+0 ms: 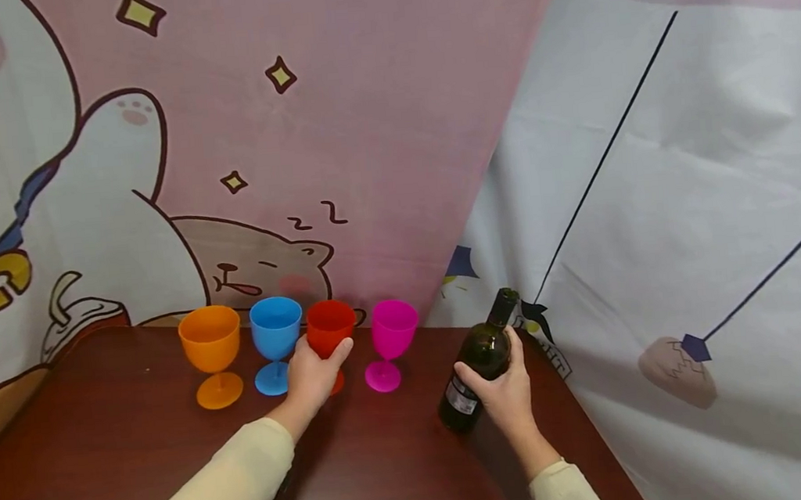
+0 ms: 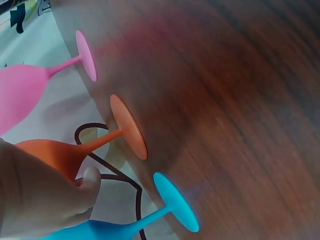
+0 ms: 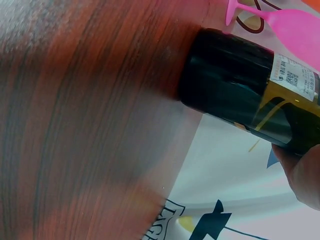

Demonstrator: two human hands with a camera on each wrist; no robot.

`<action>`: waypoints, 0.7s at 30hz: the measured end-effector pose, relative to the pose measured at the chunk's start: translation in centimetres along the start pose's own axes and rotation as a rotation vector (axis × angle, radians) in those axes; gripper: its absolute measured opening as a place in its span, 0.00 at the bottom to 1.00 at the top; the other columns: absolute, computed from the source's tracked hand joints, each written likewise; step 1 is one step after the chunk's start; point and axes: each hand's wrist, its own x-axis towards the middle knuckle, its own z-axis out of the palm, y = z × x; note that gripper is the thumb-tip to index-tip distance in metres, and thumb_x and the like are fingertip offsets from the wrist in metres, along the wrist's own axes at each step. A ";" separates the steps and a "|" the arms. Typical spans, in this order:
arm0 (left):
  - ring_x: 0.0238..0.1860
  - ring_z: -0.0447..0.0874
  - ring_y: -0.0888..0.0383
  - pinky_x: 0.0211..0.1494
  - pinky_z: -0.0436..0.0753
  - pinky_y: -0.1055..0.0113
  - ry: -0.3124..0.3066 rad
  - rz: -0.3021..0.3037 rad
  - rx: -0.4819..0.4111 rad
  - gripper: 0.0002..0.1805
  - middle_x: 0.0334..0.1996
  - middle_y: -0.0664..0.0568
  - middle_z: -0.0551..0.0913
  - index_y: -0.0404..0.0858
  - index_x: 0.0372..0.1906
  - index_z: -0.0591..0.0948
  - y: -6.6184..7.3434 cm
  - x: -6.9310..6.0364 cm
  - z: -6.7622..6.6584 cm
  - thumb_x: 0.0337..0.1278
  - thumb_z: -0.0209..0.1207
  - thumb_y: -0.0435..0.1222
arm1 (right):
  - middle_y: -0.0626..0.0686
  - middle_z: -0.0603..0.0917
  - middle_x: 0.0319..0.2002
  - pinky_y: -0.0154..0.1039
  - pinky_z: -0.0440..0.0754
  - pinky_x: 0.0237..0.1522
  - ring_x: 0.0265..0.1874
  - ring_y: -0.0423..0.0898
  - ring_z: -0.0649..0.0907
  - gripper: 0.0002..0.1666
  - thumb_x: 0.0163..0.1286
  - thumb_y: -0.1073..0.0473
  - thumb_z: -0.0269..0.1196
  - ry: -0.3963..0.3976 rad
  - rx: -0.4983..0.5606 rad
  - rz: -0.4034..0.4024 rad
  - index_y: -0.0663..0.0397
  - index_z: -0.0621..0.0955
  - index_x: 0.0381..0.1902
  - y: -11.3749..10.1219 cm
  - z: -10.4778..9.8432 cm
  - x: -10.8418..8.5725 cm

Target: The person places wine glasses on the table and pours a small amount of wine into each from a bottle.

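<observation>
My left hand (image 1: 311, 371) grips the bowl of a red plastic goblet (image 1: 331, 324), thumb on the near right side; the goblet's stem is mostly hidden in the head view. In the left wrist view this goblet looks orange-red, and its round foot (image 2: 129, 127) is seen at the table. On the right, my right hand (image 1: 506, 387) holds a dark green wine bottle (image 1: 482, 353) around its upper body, neck up. A white label (image 3: 295, 77) shows on the bottle. Whether its base touches the table I cannot tell.
A blue goblet (image 1: 276, 330) stands close left of the red one, with an orange goblet (image 1: 211, 343) farther left. Between the red goblet and the bottle stands a pink goblet (image 1: 394, 333). Behind the brown table (image 1: 143, 474) hangs a printed cloth (image 1: 391, 125).
</observation>
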 end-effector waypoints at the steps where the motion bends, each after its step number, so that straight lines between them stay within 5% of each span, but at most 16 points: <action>1: 0.59 0.82 0.35 0.65 0.83 0.36 0.000 -0.001 0.007 0.40 0.62 0.32 0.81 0.29 0.72 0.67 -0.1 0.1 0.0 0.70 0.68 0.51 | 0.58 0.80 0.68 0.60 0.79 0.63 0.61 0.56 0.82 0.64 0.55 0.53 0.85 -0.002 -0.001 0.000 0.32 0.61 0.83 0.0 0.1 0.0; 10: 0.59 0.82 0.32 0.67 0.81 0.35 -0.030 -0.031 0.081 0.35 0.62 0.30 0.81 0.27 0.69 0.68 -0.4 -0.7 -0.4 0.73 0.65 0.48 | 0.60 0.80 0.69 0.61 0.80 0.63 0.61 0.59 0.83 0.66 0.55 0.53 0.84 -0.013 -0.006 0.007 0.33 0.59 0.84 0.2 0.5 -0.1; 17: 0.70 0.76 0.30 0.73 0.78 0.37 -0.197 -0.109 0.078 0.47 0.71 0.26 0.75 0.22 0.76 0.63 0.0 -4.0 -0.6 0.68 0.68 0.50 | 0.60 0.79 0.69 0.60 0.80 0.64 0.61 0.59 0.83 0.65 0.55 0.53 0.84 -0.013 0.007 0.001 0.35 0.60 0.84 0.1 0.3 -0.1; 21: 0.70 0.78 0.31 0.72 0.80 0.39 -0.280 -0.054 0.112 0.50 0.72 0.28 0.75 0.24 0.77 0.65 1.0 -5.0 0.4 0.64 0.72 0.51 | 0.61 0.79 0.70 0.61 0.78 0.65 0.62 0.61 0.82 0.65 0.55 0.54 0.84 -0.003 0.010 0.002 0.35 0.60 0.84 0.1 0.2 -0.1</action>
